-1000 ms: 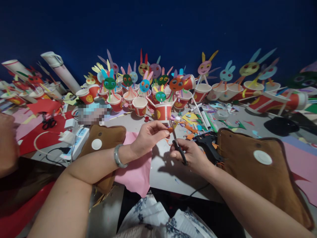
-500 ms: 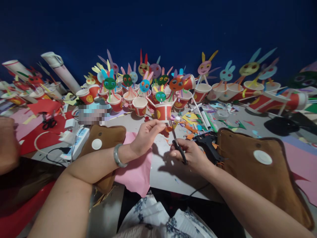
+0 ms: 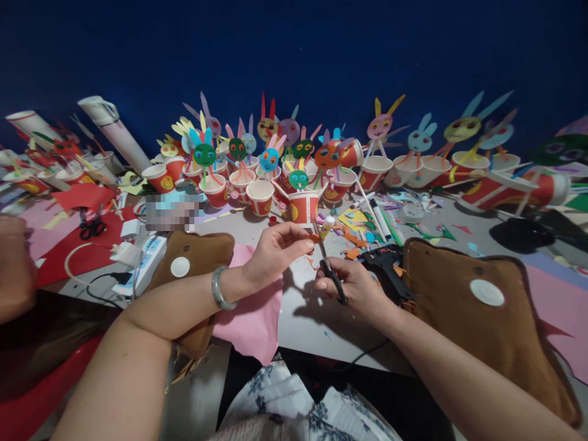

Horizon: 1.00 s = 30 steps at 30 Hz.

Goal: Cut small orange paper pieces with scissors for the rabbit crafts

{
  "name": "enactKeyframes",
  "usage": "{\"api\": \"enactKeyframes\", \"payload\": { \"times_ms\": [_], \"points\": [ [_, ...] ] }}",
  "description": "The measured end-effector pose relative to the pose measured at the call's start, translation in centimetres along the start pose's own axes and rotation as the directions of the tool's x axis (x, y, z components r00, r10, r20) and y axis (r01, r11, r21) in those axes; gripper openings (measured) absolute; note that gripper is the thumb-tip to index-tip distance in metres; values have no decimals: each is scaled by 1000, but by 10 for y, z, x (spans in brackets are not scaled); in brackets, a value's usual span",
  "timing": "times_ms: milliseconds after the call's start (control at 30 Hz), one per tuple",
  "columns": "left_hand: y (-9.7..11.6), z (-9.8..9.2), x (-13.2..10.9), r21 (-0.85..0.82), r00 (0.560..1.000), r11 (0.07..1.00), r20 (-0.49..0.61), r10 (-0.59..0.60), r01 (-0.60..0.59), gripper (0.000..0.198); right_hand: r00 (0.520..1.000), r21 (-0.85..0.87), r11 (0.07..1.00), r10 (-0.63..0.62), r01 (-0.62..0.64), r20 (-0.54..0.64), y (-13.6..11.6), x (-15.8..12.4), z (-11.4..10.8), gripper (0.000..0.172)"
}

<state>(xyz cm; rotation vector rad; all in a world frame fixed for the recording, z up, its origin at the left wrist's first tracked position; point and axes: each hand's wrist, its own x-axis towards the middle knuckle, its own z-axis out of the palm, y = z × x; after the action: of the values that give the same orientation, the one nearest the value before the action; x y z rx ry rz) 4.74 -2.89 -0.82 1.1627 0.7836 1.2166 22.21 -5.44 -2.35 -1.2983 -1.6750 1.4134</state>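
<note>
My left hand (image 3: 281, 252), with a bangle at its wrist, pinches a small orange paper piece (image 3: 314, 237) between thumb and fingertips. Just right of it, my right hand (image 3: 351, 283) grips black-handled scissors (image 3: 333, 280), their blades pointing up and away beside the orange piece. Whether the blades touch the paper is too small to tell. Behind both hands stands a red and white paper cup (image 3: 304, 208) with a green rabbit face (image 3: 298, 179) on it. A pink sheet (image 3: 257, 312) lies under my left wrist.
Many cups with paper rabbits line the back. A black glue gun (image 3: 386, 266) and a brown pouch (image 3: 487, 318) lie right; another brown pouch (image 3: 206, 248), a power strip (image 3: 146, 263) and black scissors (image 3: 92, 228) lie left. Another person's hand (image 3: 16, 266) is at the left edge.
My left hand has turned slightly, its thumb shifting right toward the scissors, and the orange piece has changed its angle. My right hand has barely moved.
</note>
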Motion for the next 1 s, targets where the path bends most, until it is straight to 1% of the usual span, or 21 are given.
{"api": "enactKeyframes", "payload": {
  "times_ms": [400,600,900,1000],
  "points": [
    [3,-1,-1,43,1000,999,-7,16,-16,11,1000,25,1000,0,-1,9,1,-1,0,47],
    [3,-1,0,36,1000,999,-10,20,-19,9,1000,-13,1000,-11,11,4,1,-2,0,45],
    [4,-1,0,51,1000,999,-22,19,-18,7,1000,-7,1000,9,-8,5,-1,-2,0,46],
    [5,-2,0,73,999,997,-28,24,-22,12,1000,14,1000,19,-19,8,-1,-2,0,45]
  ]
}}
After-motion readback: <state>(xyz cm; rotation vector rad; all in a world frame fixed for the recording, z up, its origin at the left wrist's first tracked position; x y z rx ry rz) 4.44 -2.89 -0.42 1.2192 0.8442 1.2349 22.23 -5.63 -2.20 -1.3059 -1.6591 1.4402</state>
